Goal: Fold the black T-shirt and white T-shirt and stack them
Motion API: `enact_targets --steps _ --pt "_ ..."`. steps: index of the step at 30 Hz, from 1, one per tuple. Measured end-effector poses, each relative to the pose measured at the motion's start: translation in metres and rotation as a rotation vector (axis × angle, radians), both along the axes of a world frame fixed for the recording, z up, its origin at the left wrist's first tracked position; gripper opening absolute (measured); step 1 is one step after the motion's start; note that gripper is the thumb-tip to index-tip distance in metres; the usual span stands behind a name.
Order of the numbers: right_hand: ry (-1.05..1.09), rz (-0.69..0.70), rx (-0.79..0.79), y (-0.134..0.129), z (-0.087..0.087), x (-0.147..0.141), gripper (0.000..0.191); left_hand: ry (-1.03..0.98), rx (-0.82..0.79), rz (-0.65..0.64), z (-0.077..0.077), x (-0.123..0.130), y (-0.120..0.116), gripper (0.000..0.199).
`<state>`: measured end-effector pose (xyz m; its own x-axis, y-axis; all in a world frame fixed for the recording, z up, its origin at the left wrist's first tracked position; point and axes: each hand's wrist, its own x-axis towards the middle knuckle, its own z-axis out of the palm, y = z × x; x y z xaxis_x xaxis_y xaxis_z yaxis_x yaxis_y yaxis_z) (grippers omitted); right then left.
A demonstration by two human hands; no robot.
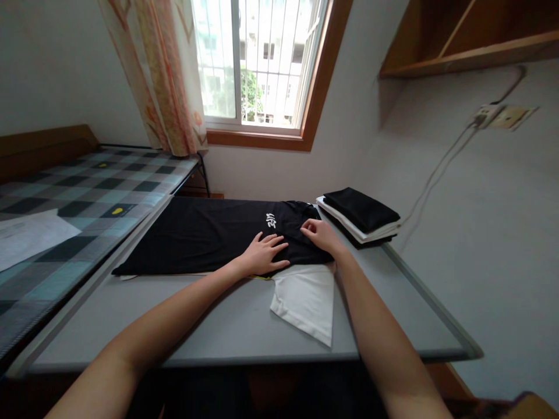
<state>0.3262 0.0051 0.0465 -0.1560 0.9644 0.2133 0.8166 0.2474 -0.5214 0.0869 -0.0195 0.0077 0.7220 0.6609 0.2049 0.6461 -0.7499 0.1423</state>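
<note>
While both bare forearms (174, 317) stretch over the near edge of a smooth grey counter (218, 334), a short white cloth sleeve (308, 299) lies between them, jutting towards the near edge from under a black fabric shirt (205, 230). A thin yellow strip (262, 278) shows beside the sleeve, to its left. The shirt is spread across the far half of the counter, its long body running left and its bunched end at right. The left hand (264, 255) rests palm down on the shirt's near right part, its grip wide, fingers spread. Slightly farther and to the right, the right hand (322, 234) is bent over the bunched end, its grip narrow, thumb and forefinger close together; whether cloth is pinched between them I cannot tell. White printed lettering (271, 220) sits on the shirt, just beyond the left fingers. Near the right hand, on the counter's far right, stands a stack of folded black and white cloth (362, 209), black on top. Left of the counter is a bed with a checked grey, black and teal mattress (144, 169), bearing a white paper sheet (37, 235). Farthest, a patterned curtain (163, 75) hangs left of a brown-framed window (321, 75).
</note>
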Motion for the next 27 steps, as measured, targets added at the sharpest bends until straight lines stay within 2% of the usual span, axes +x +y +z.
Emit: enact_targets --steps 5,8,10,12,14,16,18,22,27 --pt "-0.04 0.025 0.101 0.0 -0.028 -0.044 0.014 0.02 -0.038 -0.009 0.002 -0.001 -0.001 0.075" --pt "-0.146 0.012 0.126 -0.002 -0.037 -0.05 0.012 0.015 -0.048 -0.035 0.004 -0.001 -0.001 0.077" --pt "-0.196 0.003 0.13 -0.003 -0.038 -0.049 0.012 -0.003 -0.034 -0.016 0.007 -0.002 0.001 0.071" --pt "-0.227 -0.006 0.136 -0.002 -0.039 -0.048 0.013 -0.022 0.001 0.092 0.012 -0.003 0.004 0.058" --pt "-0.252 -0.018 0.141 -0.001 -0.04 -0.047 0.015 -0.018 0.015 0.259 0.02 -0.006 0.009 0.045" --pt "-0.274 -0.029 0.141 0.001 -0.042 -0.046 0.017 0.028 -0.06 0.388 0.028 -0.01 0.015 0.041" --pt "-0.291 -0.036 0.138 0.002 -0.043 -0.047 0.019 0.074 -0.193 0.442 0.033 -0.015 0.02 0.042" --pt "-0.313 -0.049 0.122 0.002 -0.044 -0.049 0.017 0.059 -0.343 0.412 0.034 -0.02 0.025 0.041" --pt "-0.317 -0.085 0.172 0.0 -0.04 -0.055 0.015 0.028 -0.344 0.381 0.034 -0.018 0.023 0.022"
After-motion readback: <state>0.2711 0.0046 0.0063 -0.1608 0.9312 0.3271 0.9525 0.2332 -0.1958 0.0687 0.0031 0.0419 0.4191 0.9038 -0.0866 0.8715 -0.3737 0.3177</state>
